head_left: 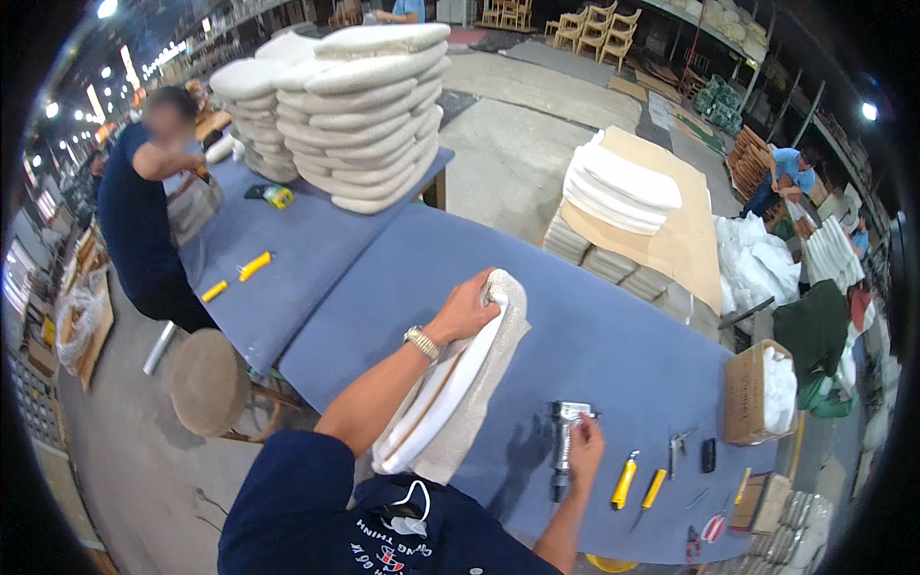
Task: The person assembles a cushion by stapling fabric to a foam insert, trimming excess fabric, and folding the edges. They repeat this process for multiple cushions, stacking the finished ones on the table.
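Note:
My left hand [467,309], with a metal watch on the wrist, is closed over the far end of a seat cushion [443,398]. The cushion stands tilted on the blue-grey table, its near end by my chest. White padding, a thin brown edge and beige nubby fabric show along its side. At my right, a silver staple gun [562,450] appears to lie on the table. My right hand [586,448] is just over its right side, fingers bent and partly apart. Whether the fingertips touch it is hard to make out.
Yellow-handled tools [625,481], a black block [708,455] and a box of white stuffing [764,393] are on the table's right. Beige cushions [364,115] are piled at the far left, near a co-worker [144,206]. A round stool [209,381] stands left. White pads [623,187] lie beyond the table.

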Demonstrator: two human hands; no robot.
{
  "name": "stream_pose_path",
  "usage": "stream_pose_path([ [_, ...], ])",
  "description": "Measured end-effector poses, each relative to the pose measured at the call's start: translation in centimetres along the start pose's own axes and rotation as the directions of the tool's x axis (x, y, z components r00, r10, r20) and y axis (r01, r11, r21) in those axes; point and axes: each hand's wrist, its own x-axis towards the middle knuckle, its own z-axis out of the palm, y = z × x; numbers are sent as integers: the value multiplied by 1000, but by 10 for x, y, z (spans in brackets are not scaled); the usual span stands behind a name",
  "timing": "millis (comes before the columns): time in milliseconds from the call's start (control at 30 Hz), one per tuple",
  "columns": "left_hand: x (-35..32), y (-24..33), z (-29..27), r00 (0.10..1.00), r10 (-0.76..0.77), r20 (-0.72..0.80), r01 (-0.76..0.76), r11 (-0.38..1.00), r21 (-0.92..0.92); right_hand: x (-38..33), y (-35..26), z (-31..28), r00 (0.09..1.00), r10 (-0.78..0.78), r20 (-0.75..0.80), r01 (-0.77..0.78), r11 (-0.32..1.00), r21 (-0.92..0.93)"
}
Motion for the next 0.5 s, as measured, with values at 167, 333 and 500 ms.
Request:
stream_pose_path([
  [167, -96, 130, -109, 972, 183, -148, -204, 969, -142, 28, -259, 16, 881, -472, -32, 473, 875, 102],
  [333, -162, 148, -115, 894, 346, -284, -422, 863, -279, 27, -412, 78, 572, -818, -67, 809, 548, 215],
  [500, -199, 114, -116, 979, 196, -64, -206, 948, -244, 14, -400, 177, 861, -415, 296, 401, 910, 108],
])
